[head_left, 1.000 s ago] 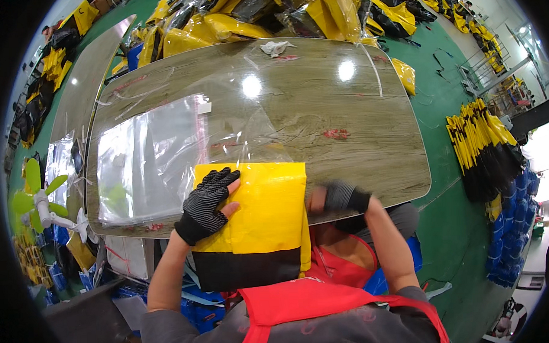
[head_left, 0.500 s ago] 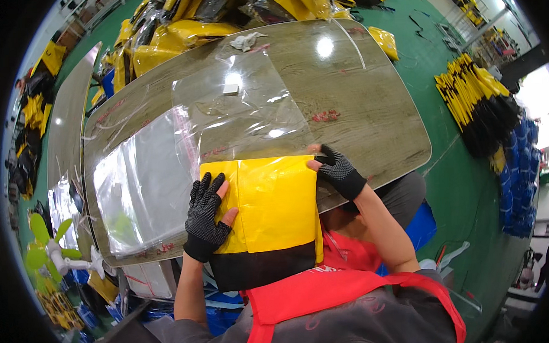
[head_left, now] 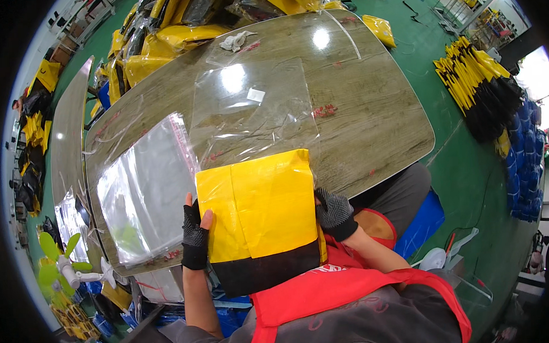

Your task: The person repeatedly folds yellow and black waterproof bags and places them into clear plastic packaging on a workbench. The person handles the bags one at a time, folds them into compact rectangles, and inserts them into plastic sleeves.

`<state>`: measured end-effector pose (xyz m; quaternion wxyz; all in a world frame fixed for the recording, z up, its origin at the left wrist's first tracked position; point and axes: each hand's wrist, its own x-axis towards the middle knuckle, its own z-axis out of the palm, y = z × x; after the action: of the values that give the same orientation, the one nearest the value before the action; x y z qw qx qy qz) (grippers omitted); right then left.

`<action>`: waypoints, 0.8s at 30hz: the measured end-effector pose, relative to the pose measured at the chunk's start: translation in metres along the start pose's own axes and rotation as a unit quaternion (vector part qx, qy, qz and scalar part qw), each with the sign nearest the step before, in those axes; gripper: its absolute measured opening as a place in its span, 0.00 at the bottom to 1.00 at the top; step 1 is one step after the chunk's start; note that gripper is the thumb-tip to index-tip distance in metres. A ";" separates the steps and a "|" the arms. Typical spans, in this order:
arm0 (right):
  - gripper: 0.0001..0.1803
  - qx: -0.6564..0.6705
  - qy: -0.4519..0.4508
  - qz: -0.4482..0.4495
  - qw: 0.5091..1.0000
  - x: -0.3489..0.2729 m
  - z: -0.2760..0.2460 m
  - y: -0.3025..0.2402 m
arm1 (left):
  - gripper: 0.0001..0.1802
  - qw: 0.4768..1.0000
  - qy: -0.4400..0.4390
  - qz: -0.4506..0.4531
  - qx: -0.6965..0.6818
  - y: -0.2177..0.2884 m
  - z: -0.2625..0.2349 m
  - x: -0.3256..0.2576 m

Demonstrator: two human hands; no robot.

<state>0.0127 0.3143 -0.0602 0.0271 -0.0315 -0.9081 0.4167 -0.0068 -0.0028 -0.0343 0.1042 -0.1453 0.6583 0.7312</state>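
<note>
A folded piece of yellow-and-black coated fabric is held at the table's near edge, its yellow part above a black band. My left hand, in a black dotted glove with bare fingertips, grips its left edge; the thumb lies against the front side. At the right edge my right hand, gloved alike, grips the fabric with its fingers partly hidden behind it. Just beyond lies a flat clear plastic bag with a small white card on it. A stack of clear plastic bags lies to the left.
The wood-patterned table has a crumpled white scrap near its far edge. Yellow-and-black bundles are heaped beyond it. More folded pieces stand on the right floor. A small green-bladed fan is at the left.
My right hand has slid down from the fabric's upper right corner to its right edge. The left hand has moved from the front side to the left edge. The white card lies farther right.
</note>
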 end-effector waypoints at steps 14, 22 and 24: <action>0.18 0.073 -0.270 -0.031 0.960 -0.021 -0.116 0.073 | 0.44 0.954 -0.259 -0.152 -0.011 0.003 0.051 -0.024; 0.24 0.455 -0.123 0.141 0.871 0.034 -0.071 0.027 | 0.33 0.972 -0.179 -0.118 -0.094 0.004 0.081 0.018; 0.28 0.471 -0.147 0.189 0.849 -0.004 -0.062 0.032 | 0.32 0.972 -0.168 -0.129 -0.105 -0.009 0.085 -0.005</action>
<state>0.0226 0.3815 -0.0440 -0.1742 -0.1239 -0.5725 0.7916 -0.0051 0.0829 -0.0336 0.2907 -0.1139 0.5266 0.7907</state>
